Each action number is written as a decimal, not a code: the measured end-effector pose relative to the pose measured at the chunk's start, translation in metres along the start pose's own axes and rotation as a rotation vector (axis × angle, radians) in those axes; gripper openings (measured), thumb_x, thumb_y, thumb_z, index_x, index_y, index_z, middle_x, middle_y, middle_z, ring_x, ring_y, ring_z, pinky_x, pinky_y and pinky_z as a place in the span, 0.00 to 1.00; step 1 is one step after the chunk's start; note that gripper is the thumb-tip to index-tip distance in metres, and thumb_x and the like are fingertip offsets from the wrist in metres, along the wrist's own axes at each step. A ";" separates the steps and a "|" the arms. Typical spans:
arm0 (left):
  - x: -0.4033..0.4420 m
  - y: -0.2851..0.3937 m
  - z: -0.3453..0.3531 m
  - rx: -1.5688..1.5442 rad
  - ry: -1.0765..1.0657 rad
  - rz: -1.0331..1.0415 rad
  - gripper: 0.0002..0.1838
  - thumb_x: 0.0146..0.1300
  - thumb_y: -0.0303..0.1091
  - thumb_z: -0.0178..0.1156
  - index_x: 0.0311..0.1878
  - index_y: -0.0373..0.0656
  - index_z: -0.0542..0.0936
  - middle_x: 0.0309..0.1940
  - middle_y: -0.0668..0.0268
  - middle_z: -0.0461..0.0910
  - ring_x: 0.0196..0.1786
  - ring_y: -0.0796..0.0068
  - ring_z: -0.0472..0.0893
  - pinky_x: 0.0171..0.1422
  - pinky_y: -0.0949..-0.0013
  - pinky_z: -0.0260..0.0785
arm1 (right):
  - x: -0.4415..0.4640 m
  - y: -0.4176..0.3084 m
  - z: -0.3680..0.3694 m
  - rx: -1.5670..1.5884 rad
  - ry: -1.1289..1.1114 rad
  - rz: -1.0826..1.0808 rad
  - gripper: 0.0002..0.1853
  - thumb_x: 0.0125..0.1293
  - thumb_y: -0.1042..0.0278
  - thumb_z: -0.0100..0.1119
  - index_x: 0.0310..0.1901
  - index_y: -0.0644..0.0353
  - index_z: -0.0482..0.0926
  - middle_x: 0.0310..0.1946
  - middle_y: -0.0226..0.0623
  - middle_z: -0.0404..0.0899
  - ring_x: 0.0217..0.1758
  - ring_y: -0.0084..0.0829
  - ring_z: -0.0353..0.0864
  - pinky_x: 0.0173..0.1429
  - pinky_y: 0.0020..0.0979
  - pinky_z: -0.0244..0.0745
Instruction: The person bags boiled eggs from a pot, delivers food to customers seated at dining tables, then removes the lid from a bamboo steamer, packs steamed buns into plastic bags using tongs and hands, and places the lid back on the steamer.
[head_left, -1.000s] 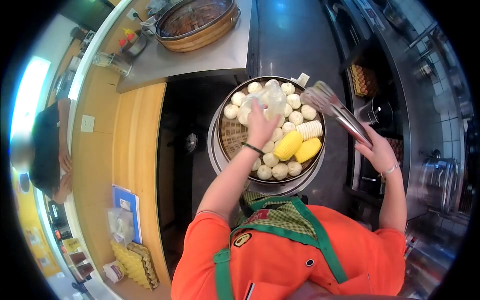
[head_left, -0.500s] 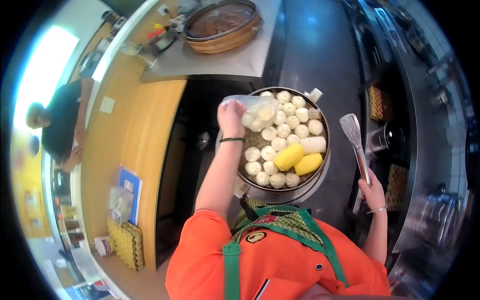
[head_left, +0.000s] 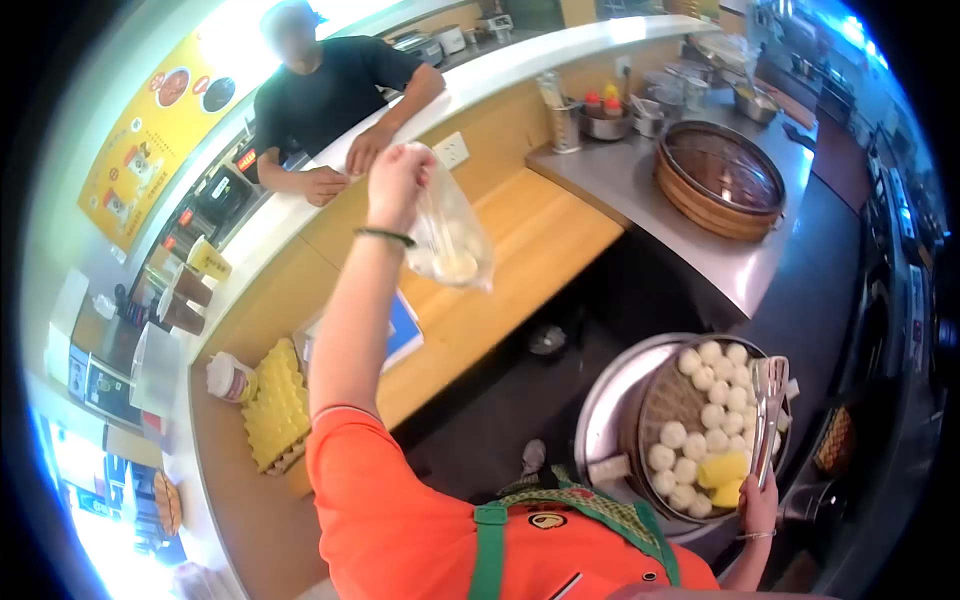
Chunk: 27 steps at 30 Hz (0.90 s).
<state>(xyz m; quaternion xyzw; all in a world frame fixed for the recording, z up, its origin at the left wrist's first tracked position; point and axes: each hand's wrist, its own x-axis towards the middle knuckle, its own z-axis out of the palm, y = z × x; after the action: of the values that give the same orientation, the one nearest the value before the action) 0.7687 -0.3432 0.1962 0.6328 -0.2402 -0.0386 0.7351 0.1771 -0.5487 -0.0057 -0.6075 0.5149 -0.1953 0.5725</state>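
My left hand (head_left: pixel 398 185) is raised toward the counter, its fingers closed round the top of a clear plastic bag (head_left: pixel 450 225). Pale round buns show through the bottom of the bag. Low at the right, my right hand (head_left: pixel 760 503) grips the handle of metal slotted tongs (head_left: pixel 768 405). The tongs pass over the right part of a round steamer basket (head_left: pixel 640 405). Several white steamed buns (head_left: pixel 715 415) sit in it, beside yellow corn pieces (head_left: pixel 722 470) near my right hand.
Across the raised counter (head_left: pixel 480 85) a person in a dark top (head_left: pixel 320 95) leans with both forearms on it. A lidded bamboo steamer (head_left: pixel 720 180) and sauce bottles (head_left: pixel 602 103) stand on the side worktop. Yellow egg trays (head_left: pixel 275 405) lie at the left.
My view has turned left toward the counter. The bag in my left hand has gone from over the steamer basket up to the counter. The tongs now overlap the basket in view.
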 end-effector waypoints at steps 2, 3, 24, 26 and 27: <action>0.067 0.019 -0.059 0.123 0.083 0.068 0.06 0.52 0.29 0.53 0.22 0.40 0.75 0.16 0.70 0.72 0.18 0.84 0.68 0.20 0.81 0.58 | 0.003 -0.023 0.049 0.057 -0.002 0.049 0.16 0.58 0.68 0.50 0.48 0.63 0.67 0.17 0.26 0.66 0.12 0.16 0.61 0.15 0.18 0.57; 0.095 0.028 -0.085 0.173 0.160 0.114 0.07 0.52 0.29 0.52 0.22 0.39 0.76 0.17 0.69 0.73 0.18 0.84 0.69 0.20 0.81 0.59 | -0.002 -0.038 0.070 0.028 -0.002 0.071 0.14 0.58 0.67 0.50 0.45 0.63 0.68 0.17 0.26 0.66 0.12 0.16 0.61 0.15 0.19 0.58; 0.270 -0.078 -0.366 1.177 0.723 0.198 0.24 0.45 0.52 0.61 0.34 0.38 0.81 0.28 0.60 0.80 0.34 0.70 0.78 0.42 0.69 0.67 | 0.014 -0.066 0.183 -0.023 -0.075 0.121 0.23 0.58 0.62 0.53 0.54 0.60 0.64 0.21 0.26 0.68 0.18 0.16 0.64 0.20 0.20 0.62; 0.247 -0.060 -0.348 1.383 0.534 0.080 0.31 0.44 0.62 0.59 0.35 0.39 0.81 0.33 0.55 0.80 0.34 0.66 0.79 0.43 0.68 0.68 | 0.012 -0.052 0.177 0.026 0.051 0.077 0.25 0.57 0.61 0.56 0.54 0.60 0.64 0.22 0.26 0.68 0.19 0.17 0.64 0.21 0.20 0.62; 0.227 -0.058 -0.329 1.370 0.480 0.232 0.26 0.48 0.51 0.57 0.42 0.36 0.76 0.39 0.54 0.77 0.39 0.64 0.77 0.47 0.67 0.67 | 0.014 -0.051 0.172 -0.045 0.127 0.143 0.23 0.56 0.60 0.57 0.52 0.61 0.65 0.22 0.26 0.68 0.18 0.17 0.65 0.21 0.21 0.62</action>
<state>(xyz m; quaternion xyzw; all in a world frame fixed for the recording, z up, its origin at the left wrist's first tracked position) 1.1155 -0.1362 0.1829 0.9119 -0.1085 0.3377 0.2065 0.3453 -0.4852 -0.0106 -0.5684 0.5963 -0.1805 0.5374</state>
